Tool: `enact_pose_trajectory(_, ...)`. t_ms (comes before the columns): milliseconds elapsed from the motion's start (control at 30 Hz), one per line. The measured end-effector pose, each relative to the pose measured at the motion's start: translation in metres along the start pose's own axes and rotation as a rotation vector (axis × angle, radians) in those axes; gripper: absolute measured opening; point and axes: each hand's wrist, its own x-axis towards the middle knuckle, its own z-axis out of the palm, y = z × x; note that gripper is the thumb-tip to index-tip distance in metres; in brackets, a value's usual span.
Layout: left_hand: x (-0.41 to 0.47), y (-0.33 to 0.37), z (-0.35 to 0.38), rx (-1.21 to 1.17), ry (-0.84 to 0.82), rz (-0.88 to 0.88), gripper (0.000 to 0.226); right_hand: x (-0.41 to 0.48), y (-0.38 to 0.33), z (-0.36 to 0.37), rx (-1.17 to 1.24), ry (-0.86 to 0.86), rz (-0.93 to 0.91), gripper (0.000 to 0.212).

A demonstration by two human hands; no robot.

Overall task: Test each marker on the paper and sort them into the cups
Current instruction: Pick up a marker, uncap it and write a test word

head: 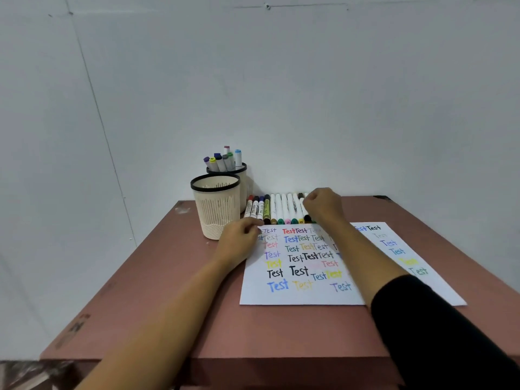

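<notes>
A white paper (299,295) covered with coloured "Test" words lies on the brown table (168,305). Behind it lies a row of several markers (278,208), side by side. My right hand (323,205) is over the right end of the row, its fingers curled round a black-capped marker (301,197). My left hand (239,242) rests on the paper's top left corner, fingers loosely bent, holding nothing. A beige mesh cup (216,212) stands left of the row. I see nothing inside it. The second cup (244,175) behind holds several markers (223,160).
A second written sheet (439,288) lies partly under my right forearm, toward the table's right edge. A white wall rises close behind the table. The table's front edge runs below my arms.
</notes>
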Motion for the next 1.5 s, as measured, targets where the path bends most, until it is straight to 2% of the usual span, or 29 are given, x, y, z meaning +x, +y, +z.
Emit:
enact_pose_trajectory(133,0.004,-0.007,0.001,-0.043,-0.012,-0.035,0.029,0.019,0.023,-0.013,-0.114,0.009,0.087,0.015)
enact_pose_trajectory(300,0.006,-0.012,0.002,-0.059,-0.015,-0.051,0.028,0.028,0.034,-0.013,-0.185,-0.065,0.166,0.026)
enact_pose_trajectory(567,0.007,-0.014,0.004,-0.083,-0.026,-0.066,0.028,0.026,0.033,-0.006,-0.308,-0.191,0.106,0.027)
enact_pose_trajectory(700,0.008,-0.016,0.004,-0.085,-0.033,-0.057,0.028,0.027,0.034,-0.002,-0.331,-0.172,0.116,0.026)
enact_pose_trajectory(800,0.007,-0.015,0.004,-0.073,-0.027,-0.036,0.028,0.027,0.037,0.001,-0.325,-0.096,0.118,0.029)
enact_pose_trajectory(1100,0.002,-0.005,0.003,0.047,0.002,0.095,0.028,0.013,0.022,-0.017,-0.003,0.185,0.103,0.029)
enact_pose_trajectory(1200,0.002,-0.005,0.004,0.090,0.033,0.150,0.028,0.001,0.010,-0.025,0.105,0.176,0.046,0.018)
enact_pose_trajectory(1300,0.000,-0.009,0.004,0.178,0.065,0.270,0.030,-0.019,0.001,-0.032,0.386,0.104,0.013,0.016)
enact_pose_trajectory(1400,-0.002,-0.011,0.004,0.227,0.115,0.395,0.032,-0.040,-0.002,-0.033,0.635,0.052,0.071,0.014)
enact_pose_trajectory(1500,-0.004,-0.012,0.005,0.309,0.142,0.489,0.040,-0.055,0.000,-0.029,0.706,0.029,0.121,0.021)
